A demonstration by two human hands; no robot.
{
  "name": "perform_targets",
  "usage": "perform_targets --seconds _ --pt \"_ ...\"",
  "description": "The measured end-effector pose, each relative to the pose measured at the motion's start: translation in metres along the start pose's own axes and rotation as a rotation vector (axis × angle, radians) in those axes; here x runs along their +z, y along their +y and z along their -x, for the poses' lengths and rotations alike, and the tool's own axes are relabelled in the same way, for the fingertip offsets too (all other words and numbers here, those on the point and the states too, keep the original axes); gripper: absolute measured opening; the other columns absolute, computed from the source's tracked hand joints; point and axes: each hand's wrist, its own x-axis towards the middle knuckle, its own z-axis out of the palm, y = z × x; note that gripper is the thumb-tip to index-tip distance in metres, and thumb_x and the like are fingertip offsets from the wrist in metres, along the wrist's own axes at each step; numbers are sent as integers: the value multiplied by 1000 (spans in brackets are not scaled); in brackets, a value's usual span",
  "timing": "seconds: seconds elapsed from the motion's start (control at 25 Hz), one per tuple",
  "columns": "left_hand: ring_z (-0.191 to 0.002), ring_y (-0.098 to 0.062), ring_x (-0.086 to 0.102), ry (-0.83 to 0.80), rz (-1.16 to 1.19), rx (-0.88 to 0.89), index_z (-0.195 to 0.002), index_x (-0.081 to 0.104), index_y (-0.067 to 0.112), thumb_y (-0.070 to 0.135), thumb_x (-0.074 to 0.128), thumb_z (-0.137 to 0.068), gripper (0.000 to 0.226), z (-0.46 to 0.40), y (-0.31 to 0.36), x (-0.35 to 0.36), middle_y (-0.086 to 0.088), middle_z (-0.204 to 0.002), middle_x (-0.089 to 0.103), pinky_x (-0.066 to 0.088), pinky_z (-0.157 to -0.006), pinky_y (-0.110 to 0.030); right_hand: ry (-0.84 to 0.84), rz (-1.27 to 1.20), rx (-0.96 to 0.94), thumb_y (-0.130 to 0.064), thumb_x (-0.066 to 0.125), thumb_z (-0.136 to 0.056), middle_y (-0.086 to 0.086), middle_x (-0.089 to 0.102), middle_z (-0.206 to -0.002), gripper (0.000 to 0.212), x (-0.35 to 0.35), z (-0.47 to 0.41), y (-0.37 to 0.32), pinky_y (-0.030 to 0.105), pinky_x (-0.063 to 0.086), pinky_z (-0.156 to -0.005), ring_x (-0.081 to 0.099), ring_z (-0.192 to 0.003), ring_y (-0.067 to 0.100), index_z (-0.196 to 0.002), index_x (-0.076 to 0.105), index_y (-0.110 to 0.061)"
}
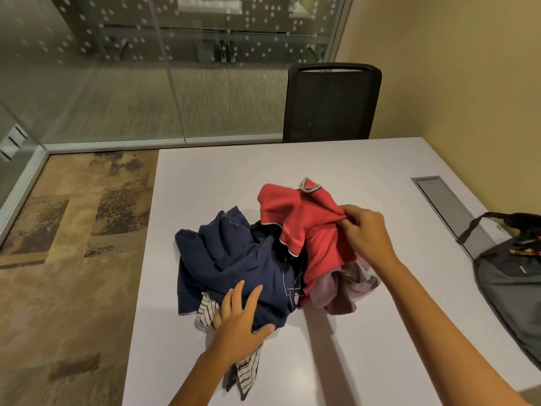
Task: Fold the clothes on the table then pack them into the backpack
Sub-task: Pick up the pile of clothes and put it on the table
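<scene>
This is an office, most likely a small meeting room. Beyond both hands stretches a plain white table (205,183) of the conference kind, with a grey cable hatch (445,200) set flush into its top, out past the right hand. A black mesh-backed office chair (330,104) stands at the table's far edge. Far ahead of the hands runs a full-height glass partition (164,68) dotted with white frosting marks — behind it more furniture shows dimly. Off to the left of the left hand lies patterned commercial carpet (67,230) in browns — a plain yellow wall (456,77) closes the right side.
</scene>
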Motion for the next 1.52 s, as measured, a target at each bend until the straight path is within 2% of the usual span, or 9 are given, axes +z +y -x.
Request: perform_targets --seconds 0.12,0.28,0.52,0.64,0.76,1.0,1.32,1.44,1.52 --pt "-139 -17 14 199 214 47 -149 13 37 93 25 -64 103 -5 46 -22 10 -152 13 26 -108 -41 54 -188 105 -5 58 -87 3 71 -88 22 -16 -2 -5 14 42 -64 58 -77 11 -101 74 -12" --pt "-136 -5 29 215 588 185 -147 0 47 75 62 -68 104 -22 111 -44 17 -153 12 37 -107 -34 -3 -548 235 -7 62 -87 10 66 -78 9 -33 -6 -18 23 46 -62 56 -70 15 -85 71 -7" --pt "-116 3 53 239 789 210 -145 -11 52 49 80 -69 119 -47 154 -69 32 -126 45 48 -96 -25 -485 -699 105 -17 74 -81 0 69 -113 43 -52 1 1 31 53 -93 65 -106 13 -121 60 -21" --pt "-105 -12 64 358 939 66 -124 51 43 14 62 -88 47 -62 154 -59 17 -110 64 54 -88 -31 -563 -293 -60 -53 75 -73 -14 40 -145 82 -32 25 33 35 36 -111 38 -133 2 -142 34 -36" --pt "-94 -12 63 505 972 -108 -101 63 28 6 44 -94 29 -68 160 -50 5 -99 66 51 -85 -35 -399 150 -138 -83 57 -62 -6 4 -160 112 8 64 60 45 23 -112 9 -146 18 -151 9 -34" --pt "-92 -2 59 608 1072 -121 -106 58 22 4 41 -96 27 -62 171 -46 7 -101 62 47 -78 -17 -148 154 -61 -38 72 -76 14 31 -148 105 46 88 94 40 55 -69 63 -99 37 -149 -3 -36" --pt "-111 -13 51 598 492 137 -119 58 27 35 51 -86 35 -72 154 -50 10 -120 56 46 -92 -37 14 55 -118 -34 57 -80 3 65 -105 43 -33 35 134 27 40 -67 62 -93 28 -121 55 -25" --pt "-137 -11 26 409 210 234 -142 34 41 70 44 -82 67 -72 144 -46 16 -147 35 28 -106 -40 157 125 -80 -31 53 -74 8 65 -98 37 -70 -3 149 33 40 -64 60 -87 34 -110 59 -23" --pt "-147 -20 2 403 -12 50 -149 15 42 76 39 -81 80 -77 127 -34 9 -159 10 19 -110 -53 251 169 -34 -23 53 -74 12 64 -99 38 -94 -31 161 36 41 -65 59 -88 37 -112 58 -20"
